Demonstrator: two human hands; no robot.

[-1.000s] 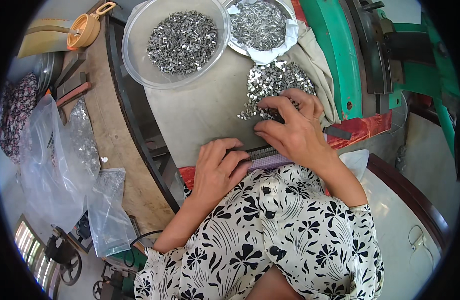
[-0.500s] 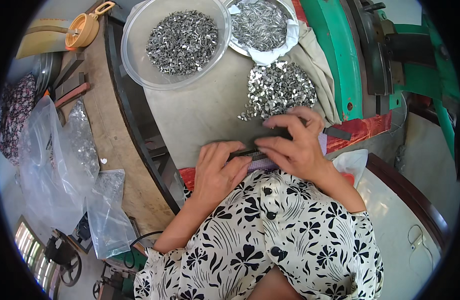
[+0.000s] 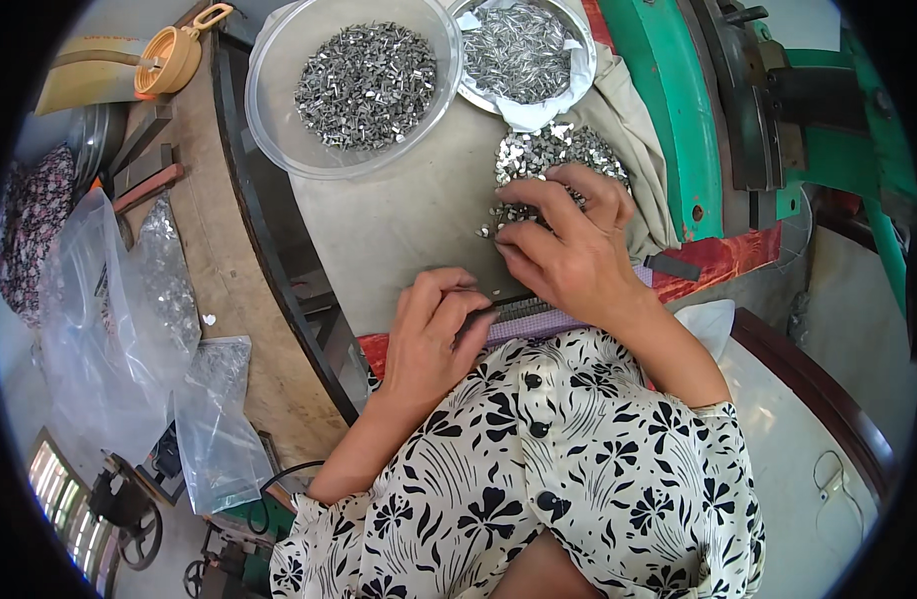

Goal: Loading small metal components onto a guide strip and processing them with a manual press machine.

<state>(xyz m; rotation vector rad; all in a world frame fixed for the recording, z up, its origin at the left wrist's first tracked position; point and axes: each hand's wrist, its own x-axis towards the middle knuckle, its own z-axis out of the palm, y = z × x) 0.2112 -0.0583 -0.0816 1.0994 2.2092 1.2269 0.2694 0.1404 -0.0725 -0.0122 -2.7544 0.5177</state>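
Note:
At the table's near edge, my left hand (image 3: 434, 334) is closed, thumb and forefinger pinched at the left end of a narrow dark strip (image 3: 523, 307) that looks ridged or slotted. A purple checked cloth (image 3: 548, 323) lies along the strip's near side. My right hand (image 3: 578, 245) reaches over the near part of a loose pile of small silvery metal pieces (image 3: 548, 150). Its thumb and forefinger tips are close together, the other fingers curled over the pile; whatever lies between the tips is too small to make out.
Behind stand a clear plastic bowl (image 3: 269, 110) of small metal pieces and a round dish (image 3: 466, 92) lined with white, holding thin metal pins. A green machine (image 3: 678, 150) rises at right. On the left, a wooden bench (image 3: 244, 299) carries plastic bags (image 3: 109, 319) and an orange lid (image 3: 179, 60).
My right hand has moved away from the strip, up and over the metal pile. My left hand stays by the strip's left end, its fingers slightly shifted.

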